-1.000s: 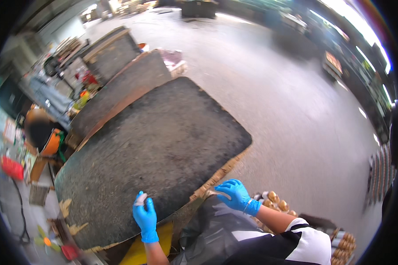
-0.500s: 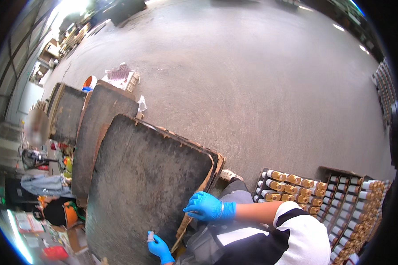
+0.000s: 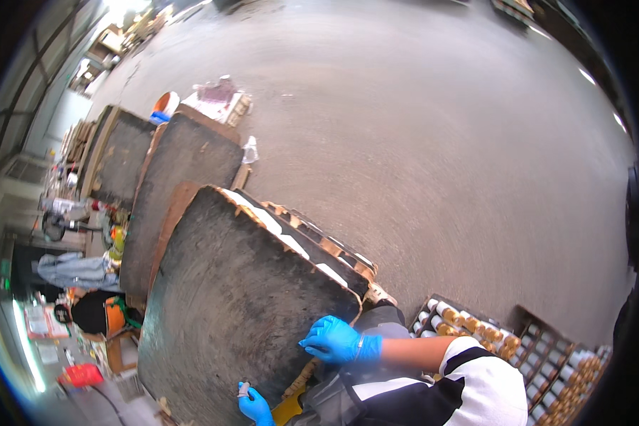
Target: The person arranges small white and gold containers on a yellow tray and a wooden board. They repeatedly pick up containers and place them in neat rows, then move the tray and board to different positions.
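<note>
A large dark board (image 3: 241,298) with worn brown edges lies before me, topping a stack. White rounded pieces (image 3: 295,246) show in the gap under its far edge. My right hand (image 3: 331,339), in a blue glove, is at the board's near right edge. Its fingers are bent together, and whatever they may hold is hidden. Lower down, my left hand (image 3: 255,407), also blue-gloved, pinches a small pale grey piece (image 3: 243,389) above the board's near part.
More dark boards (image 3: 188,156) stand at the left, with an orange-and-white bucket (image 3: 165,104) and a pale crate (image 3: 224,108) behind. Racks of white and gold cylinders (image 3: 468,328) are at the lower right. A person in black (image 3: 96,312) is at far left. Grey floor (image 3: 433,142) stretches ahead.
The view has shifted a little. White pieces now show beneath the top board's far edge, where layered board edges showed before. Both hands stay close to the same places.
</note>
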Action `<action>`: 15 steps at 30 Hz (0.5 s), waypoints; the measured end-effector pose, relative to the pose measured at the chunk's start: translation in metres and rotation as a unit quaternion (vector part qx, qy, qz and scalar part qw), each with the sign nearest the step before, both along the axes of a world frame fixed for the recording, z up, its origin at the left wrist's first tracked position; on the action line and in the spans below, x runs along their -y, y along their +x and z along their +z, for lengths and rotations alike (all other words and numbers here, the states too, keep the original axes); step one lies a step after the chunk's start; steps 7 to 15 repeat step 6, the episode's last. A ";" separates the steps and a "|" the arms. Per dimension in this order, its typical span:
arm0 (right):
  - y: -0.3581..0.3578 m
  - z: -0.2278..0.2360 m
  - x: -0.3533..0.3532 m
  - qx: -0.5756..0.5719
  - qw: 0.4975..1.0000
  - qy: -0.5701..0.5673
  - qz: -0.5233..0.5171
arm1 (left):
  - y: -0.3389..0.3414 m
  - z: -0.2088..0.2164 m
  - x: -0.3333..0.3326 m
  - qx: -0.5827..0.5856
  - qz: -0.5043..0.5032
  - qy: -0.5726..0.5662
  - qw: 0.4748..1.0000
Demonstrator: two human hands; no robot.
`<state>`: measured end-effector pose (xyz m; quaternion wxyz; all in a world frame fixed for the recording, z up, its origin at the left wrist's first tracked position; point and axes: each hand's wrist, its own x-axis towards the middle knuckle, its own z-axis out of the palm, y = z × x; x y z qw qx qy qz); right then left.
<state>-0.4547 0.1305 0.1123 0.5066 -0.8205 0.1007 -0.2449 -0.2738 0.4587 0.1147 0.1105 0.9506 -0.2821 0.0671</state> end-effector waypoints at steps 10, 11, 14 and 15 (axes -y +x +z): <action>0.034 0.010 -0.004 -0.075 0.989 -0.036 0.119 | -0.011 0.018 -0.010 -0.096 0.036 -0.050 0.993; 0.034 0.010 -0.004 -0.075 0.989 -0.036 0.119 | -0.011 0.018 -0.010 -0.096 0.036 -0.050 0.993; 0.034 0.010 -0.004 -0.075 0.989 -0.036 0.119 | -0.011 0.018 -0.010 -0.096 0.036 -0.050 0.993; 0.034 0.010 -0.004 -0.075 0.989 -0.036 0.119 | -0.011 0.018 -0.010 -0.096 0.036 -0.050 0.993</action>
